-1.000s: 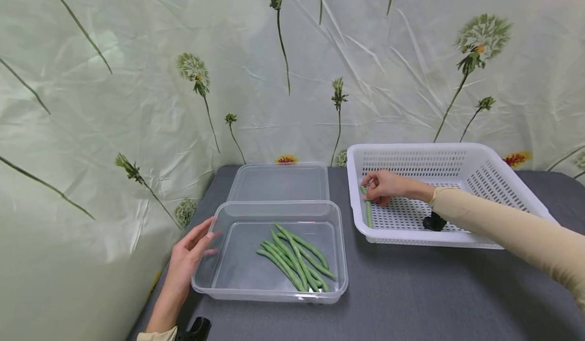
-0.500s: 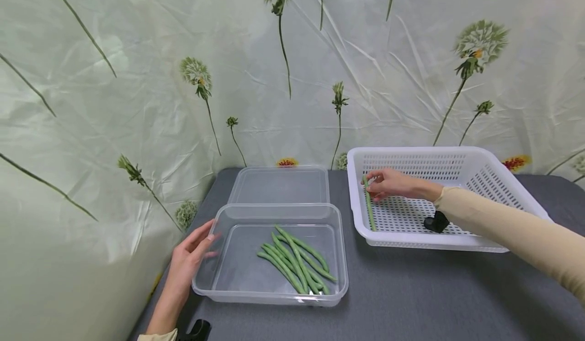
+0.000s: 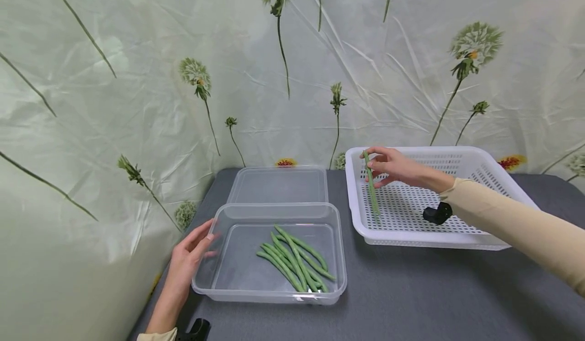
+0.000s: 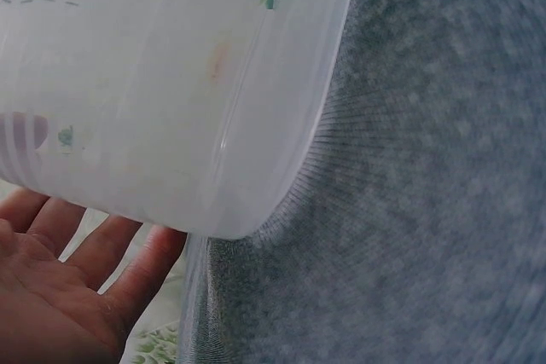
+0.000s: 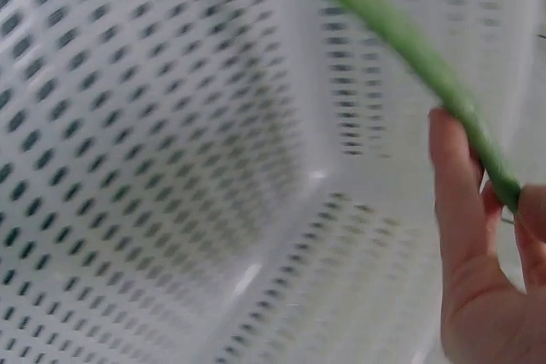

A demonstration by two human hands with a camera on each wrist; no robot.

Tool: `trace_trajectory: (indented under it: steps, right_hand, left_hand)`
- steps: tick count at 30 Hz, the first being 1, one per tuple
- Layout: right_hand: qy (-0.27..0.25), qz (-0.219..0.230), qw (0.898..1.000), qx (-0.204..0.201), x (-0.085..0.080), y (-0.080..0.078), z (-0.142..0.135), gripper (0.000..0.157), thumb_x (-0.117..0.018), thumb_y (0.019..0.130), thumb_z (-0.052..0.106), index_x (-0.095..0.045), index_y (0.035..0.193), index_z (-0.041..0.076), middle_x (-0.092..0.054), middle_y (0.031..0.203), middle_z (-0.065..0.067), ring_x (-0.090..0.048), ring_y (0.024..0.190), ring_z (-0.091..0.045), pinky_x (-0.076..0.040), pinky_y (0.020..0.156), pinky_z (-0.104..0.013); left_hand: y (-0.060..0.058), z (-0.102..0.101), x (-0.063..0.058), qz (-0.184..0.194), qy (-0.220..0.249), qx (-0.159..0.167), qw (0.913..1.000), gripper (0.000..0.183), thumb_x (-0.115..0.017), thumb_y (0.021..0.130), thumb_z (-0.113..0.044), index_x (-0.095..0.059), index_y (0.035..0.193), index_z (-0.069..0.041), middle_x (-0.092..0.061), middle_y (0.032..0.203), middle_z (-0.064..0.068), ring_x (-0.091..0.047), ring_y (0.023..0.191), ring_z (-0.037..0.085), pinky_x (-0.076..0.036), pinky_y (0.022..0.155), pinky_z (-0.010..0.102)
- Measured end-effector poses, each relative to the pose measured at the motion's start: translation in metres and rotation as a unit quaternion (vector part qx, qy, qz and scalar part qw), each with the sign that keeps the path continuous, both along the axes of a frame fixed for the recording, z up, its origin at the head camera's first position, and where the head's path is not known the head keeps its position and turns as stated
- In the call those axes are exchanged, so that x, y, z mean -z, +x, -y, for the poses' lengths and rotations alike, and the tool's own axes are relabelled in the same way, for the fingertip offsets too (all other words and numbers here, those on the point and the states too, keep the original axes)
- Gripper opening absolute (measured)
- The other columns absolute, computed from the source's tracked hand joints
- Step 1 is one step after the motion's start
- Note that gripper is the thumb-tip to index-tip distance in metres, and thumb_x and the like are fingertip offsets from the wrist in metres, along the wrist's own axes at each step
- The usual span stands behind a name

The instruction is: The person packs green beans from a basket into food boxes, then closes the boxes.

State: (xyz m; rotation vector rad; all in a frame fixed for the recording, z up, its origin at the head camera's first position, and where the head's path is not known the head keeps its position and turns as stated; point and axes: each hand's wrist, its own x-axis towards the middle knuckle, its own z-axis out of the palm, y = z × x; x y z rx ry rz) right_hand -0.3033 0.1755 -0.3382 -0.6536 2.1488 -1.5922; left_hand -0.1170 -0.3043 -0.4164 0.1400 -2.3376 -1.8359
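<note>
A green bean (image 3: 371, 189) hangs upright and slightly tilted at the left end of the white perforated basket (image 3: 425, 237). My right hand (image 3: 393, 167) pinches it near its upper end, between thumb and fingers. In the right wrist view, the bean (image 5: 409, 44) slants away from the fingers across the basket wall. My left hand (image 3: 185, 260) rests against the left side of a clear plastic container (image 3: 269, 296), its fingers extended; the left wrist view shows the hand (image 4: 68, 287) beside the cloudy wall. Several green beans (image 3: 294, 262) lie inside the container, toward its right side.
A clear lid (image 3: 279, 184) lies flat behind the container. Dark grey cloth (image 3: 411, 290) covers the table, and a floral curtain (image 3: 256, 67) hangs behind it. The basket stands right of the container, with a gap between them.
My right hand has risen from the basket floor and lifted the bean, which lay along the basket's left side before. My left hand and the container stay in place.
</note>
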Motion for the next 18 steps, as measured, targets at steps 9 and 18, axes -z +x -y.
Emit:
trace_trajectory:
  steps: [9,18]
  right_hand:
    - [-0.048,-0.063,0.996,0.045,-0.039,0.022,0.013,0.040,-0.052,0.104,0.015,-0.044,0.143,0.007,-0.068,0.108,-0.009,-0.066,0.100,-0.037,-0.058,0.072,-0.048]
    - [-0.071,-0.072,0.995,0.023,-0.057,0.057,0.066,0.041,-0.060,0.098,0.007,-0.048,0.136,-0.004,-0.070,0.100,-0.012,-0.067,0.084,-0.026,-0.057,0.067,-0.052]
  left_hand:
    - [0.003,0.000,0.000,-0.003,0.009,0.004,0.9999,0.047,-0.056,0.102,-0.025,-0.048,0.144,-0.004,-0.053,0.142,0.008,-0.063,0.109,0.006,-0.055,0.079,0.030]
    - [0.002,0.001,-0.001,-0.014,0.014,0.014,0.9997,0.047,-0.055,0.103,-0.024,-0.047,0.145,-0.004,-0.055,0.139,0.001,-0.062,0.111,0.007,-0.055,0.079,0.031]
